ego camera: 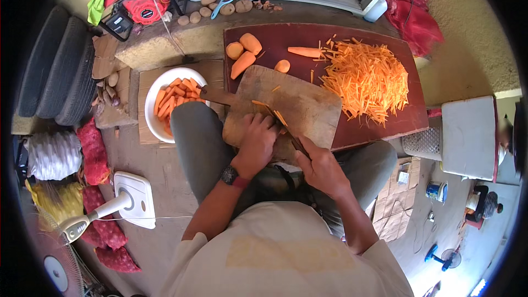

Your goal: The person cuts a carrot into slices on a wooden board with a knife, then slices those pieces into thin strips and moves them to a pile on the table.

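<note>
A wooden cutting board [303, 97] with a handle lies tilted across my lap and the edge of a dark red table [264, 35]. My right hand [326, 169] grips the handle of a knife [293, 137], its blade angled over the board. Beside the blade, my left hand [258, 142] is curled over a carrot piece [283, 131], mostly hidden by the fingers. Thin carrot strips [280, 118] lie along the blade. Past the board's right side rises a big heap of carrot strips [367, 82]. Several peeled carrot chunks [243, 64] and a partly cut carrot [304, 52] rest on the table.
To the left, a white bowl [150, 109] holds carrot pieces [175, 93]. Potatoes [243, 5] and a blue peeler [221, 7] lie on the ledge ahead. Tyres [57, 66], red mesh sacks [94, 152] and a white pedestal fan [132, 202] stand left. Another person [486, 205] sits far right.
</note>
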Demonstrator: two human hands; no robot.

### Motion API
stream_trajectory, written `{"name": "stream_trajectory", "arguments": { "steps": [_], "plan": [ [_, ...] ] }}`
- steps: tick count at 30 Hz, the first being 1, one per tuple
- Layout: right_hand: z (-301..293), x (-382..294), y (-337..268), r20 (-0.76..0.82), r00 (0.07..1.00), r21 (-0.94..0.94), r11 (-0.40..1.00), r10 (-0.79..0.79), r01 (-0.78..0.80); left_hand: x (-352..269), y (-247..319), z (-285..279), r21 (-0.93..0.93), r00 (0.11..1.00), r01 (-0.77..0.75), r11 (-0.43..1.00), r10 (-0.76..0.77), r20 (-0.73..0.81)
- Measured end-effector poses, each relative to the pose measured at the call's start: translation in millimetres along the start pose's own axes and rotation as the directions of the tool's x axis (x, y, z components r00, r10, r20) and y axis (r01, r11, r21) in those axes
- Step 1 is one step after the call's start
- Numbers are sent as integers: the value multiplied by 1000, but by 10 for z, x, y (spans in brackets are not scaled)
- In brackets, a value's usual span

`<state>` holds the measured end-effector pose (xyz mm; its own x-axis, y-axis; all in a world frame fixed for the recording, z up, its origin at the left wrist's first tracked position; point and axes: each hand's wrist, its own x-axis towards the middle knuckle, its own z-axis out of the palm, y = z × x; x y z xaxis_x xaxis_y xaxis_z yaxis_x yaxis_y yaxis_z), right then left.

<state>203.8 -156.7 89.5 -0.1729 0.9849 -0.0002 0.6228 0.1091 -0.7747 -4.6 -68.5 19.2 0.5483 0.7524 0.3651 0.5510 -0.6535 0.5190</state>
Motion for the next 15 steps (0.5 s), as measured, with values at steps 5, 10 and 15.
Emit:
{"name": "stream_trajectory", "arguments": {
  "steps": [5, 10, 15],
  "plan": [
    [103, 163, 65, 13, 1000, -66, 998, 24, -23, 14, -31, -13, 65, 997, 35, 997, -39, 67],
    [-33, 25, -14, 29, 998, 32, 998, 49, -50, 22, 29, -14, 75, 1000, -2, 997, 1, 2],
    [90, 240, 90, 53, 997, -80, 996, 54, -50, 28, -16, 0, 6, 999, 31, 1000, -31, 39]
  ]
}}
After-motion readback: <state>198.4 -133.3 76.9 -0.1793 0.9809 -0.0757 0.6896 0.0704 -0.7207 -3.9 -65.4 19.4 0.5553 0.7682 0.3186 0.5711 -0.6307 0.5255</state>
